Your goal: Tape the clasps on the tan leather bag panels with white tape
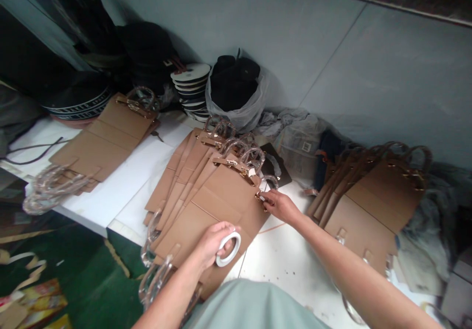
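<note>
My left hand (217, 243) is closed around a roll of white tape (237, 251), held just over the lower part of a brown bag panel (217, 191). That panel lies on top of a fanned stack of similar panels (177, 171), with plastic-wrapped handles (236, 147) at the far end and more at the near end. My right hand (277, 205) pinches at a gold metal fitting (259, 196) near the panel's far right corner. The fingers partly hide the fitting. Whether a piece of tape is between them is too small to tell.
Another brown stack (99, 142) lies at the left, and a further one (368, 211) at the right. Spools (190, 85) and a plastic bag of black material (234, 85) stand against the wall. A dark panel (282, 166) lies behind the middle stack. Scraps litter the green floor (92, 270).
</note>
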Motion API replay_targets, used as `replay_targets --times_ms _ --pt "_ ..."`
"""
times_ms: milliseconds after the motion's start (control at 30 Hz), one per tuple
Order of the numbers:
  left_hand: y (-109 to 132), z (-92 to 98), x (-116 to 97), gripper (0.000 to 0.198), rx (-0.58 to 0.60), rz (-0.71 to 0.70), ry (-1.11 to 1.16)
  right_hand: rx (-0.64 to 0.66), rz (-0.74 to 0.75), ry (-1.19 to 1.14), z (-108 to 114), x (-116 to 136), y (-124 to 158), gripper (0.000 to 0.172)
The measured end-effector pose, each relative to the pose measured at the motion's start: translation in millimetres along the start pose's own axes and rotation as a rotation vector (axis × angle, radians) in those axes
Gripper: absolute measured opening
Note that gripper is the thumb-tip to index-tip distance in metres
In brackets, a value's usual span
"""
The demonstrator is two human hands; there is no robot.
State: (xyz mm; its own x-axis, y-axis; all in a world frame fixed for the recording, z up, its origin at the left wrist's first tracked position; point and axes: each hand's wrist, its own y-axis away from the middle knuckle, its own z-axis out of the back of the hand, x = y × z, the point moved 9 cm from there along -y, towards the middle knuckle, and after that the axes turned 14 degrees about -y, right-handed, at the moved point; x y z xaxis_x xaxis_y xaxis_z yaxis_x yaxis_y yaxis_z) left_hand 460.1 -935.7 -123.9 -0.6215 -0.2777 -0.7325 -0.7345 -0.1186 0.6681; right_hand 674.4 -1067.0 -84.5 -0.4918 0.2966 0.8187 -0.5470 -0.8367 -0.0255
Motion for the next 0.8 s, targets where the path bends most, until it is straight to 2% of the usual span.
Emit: replay_targets --times_ms 133,267,400,500,567,667,733,800 --pt "-1 -0.9 -3 0.041 -0.004 -0.012 -0.042 0.108 0.100 0.296 -1 12 -7 0.025" --pt "-7 4.6 -2 0.054 -0.039 0.025 -0.093 0.161 0.143 0.482 -3 9 -22 0.014" --pt "-10 5.9 -5 0.065 -0.034 0.042 -0.110 0.281 0.308 0.615 -9 14 -34 0.016" --pt "-5 1.8 -9 0.063 -0.033 0.029 -0.108 0.357 0.441 0.677 -14 26 -31 0.019" --pt "-2 -0.7 -11 0.058 -0.032 0.017 -0.100 0.367 0.459 0.646 -15 30 -28 0.018" --pt "0 -0.7 -8 0.052 -0.034 0.013 -0.069 0.295 0.404 0.516 -7 33 -25 0.018" --pt "0 0.2 -6 0.050 -0.034 0.012 -0.045 0.141 0.307 0.368 10 36 -28 0.017" --pt "0 0.4 -5 0.049 -0.029 0.016 -0.027 -0.088 0.166 0.137 34 36 -34 0.022"
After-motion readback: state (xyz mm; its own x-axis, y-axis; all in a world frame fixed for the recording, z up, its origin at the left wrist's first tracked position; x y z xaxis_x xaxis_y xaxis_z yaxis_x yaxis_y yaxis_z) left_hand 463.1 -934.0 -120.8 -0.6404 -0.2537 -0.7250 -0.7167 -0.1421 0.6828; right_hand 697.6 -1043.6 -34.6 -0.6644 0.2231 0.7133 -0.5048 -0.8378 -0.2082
